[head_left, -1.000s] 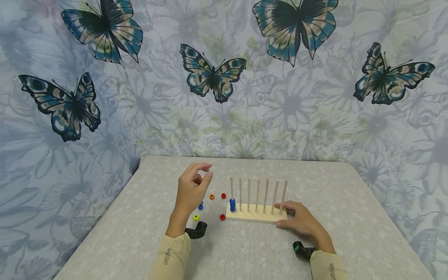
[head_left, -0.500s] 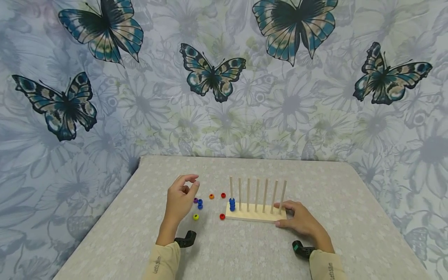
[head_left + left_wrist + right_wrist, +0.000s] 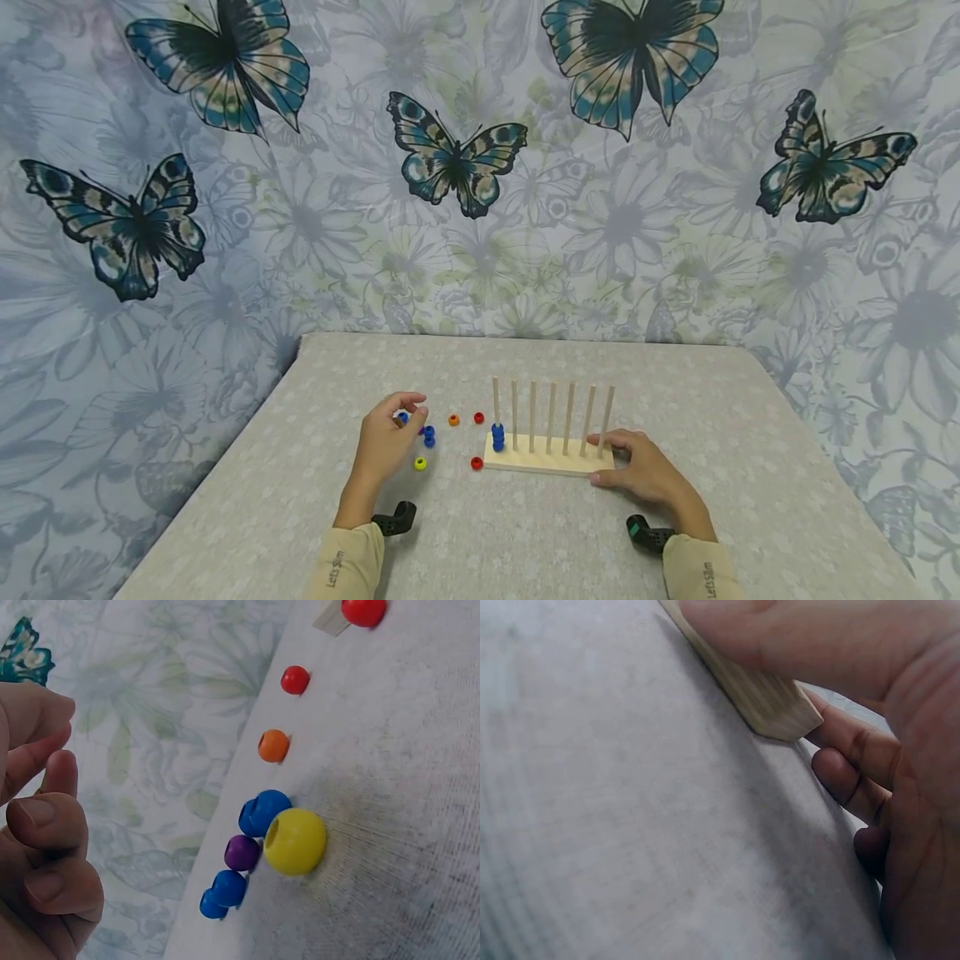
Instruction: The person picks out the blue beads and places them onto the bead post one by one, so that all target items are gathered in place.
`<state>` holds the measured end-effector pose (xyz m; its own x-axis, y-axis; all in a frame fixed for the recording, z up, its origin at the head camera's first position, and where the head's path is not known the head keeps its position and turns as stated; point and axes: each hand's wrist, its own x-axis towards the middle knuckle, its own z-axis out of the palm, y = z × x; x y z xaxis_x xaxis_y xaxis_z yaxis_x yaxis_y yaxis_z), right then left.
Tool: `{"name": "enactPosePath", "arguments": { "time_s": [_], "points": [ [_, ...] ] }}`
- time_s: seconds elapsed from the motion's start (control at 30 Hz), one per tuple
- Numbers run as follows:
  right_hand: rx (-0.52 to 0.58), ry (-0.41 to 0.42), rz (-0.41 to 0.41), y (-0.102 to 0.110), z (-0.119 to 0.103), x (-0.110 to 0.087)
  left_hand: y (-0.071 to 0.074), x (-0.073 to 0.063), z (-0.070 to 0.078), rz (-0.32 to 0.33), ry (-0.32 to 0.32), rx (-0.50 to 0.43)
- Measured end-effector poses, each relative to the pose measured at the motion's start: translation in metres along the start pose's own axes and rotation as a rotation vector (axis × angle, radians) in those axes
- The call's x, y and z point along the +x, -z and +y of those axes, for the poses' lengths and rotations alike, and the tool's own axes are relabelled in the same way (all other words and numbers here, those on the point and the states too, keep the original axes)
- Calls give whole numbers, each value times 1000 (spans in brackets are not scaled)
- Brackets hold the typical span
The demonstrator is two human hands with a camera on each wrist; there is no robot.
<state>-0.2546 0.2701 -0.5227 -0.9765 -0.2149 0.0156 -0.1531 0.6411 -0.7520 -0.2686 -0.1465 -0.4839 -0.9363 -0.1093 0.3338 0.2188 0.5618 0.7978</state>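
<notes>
My left hand (image 3: 382, 442) hovers over loose beads left of the wooden peg stand (image 3: 536, 458), fingers loosely curved and nothing between them. Below the fingers lie blue beads (image 3: 229, 887), a purple bead (image 3: 241, 853) and another blue pair (image 3: 429, 437). A yellow bead (image 3: 421, 464) sits nearer the front. The right hand (image 3: 648, 475) grips the stand's right end, thumb along the front edge and fingers behind, as the right wrist view also shows. Several blue beads (image 3: 498, 438) are stacked on the leftmost peg; the other pegs are bare.
An orange bead (image 3: 453, 420) and a red bead (image 3: 478, 418) lie behind, left of the stand. A second red bead (image 3: 477, 463) is close to its front left corner. The cloth-covered table (image 3: 750, 433) ends at a butterfly-patterned wall (image 3: 585, 267).
My left hand has moved left and then down toward the beads, uncovering the blue pair. The right hand and the stand have stayed in place.
</notes>
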Motion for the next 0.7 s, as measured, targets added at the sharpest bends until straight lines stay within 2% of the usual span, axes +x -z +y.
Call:
{"name": "enactPosePath", "arguments": {
  "time_s": [0.17,0.37,0.5,0.7],
  "points": [
    [-9,0,-1,2,-2,-1,-3,2,-8,-16,19,40],
    [-10,9,-3,3,-2,-1,-6,3,-16,-64,41,89],
    [-8,11,0,3,-1,-1,-7,2,-20,-99,76,113],
    [5,13,-6,1,-1,0,-6,-2,-27,-143,133,98]
  ]
}}
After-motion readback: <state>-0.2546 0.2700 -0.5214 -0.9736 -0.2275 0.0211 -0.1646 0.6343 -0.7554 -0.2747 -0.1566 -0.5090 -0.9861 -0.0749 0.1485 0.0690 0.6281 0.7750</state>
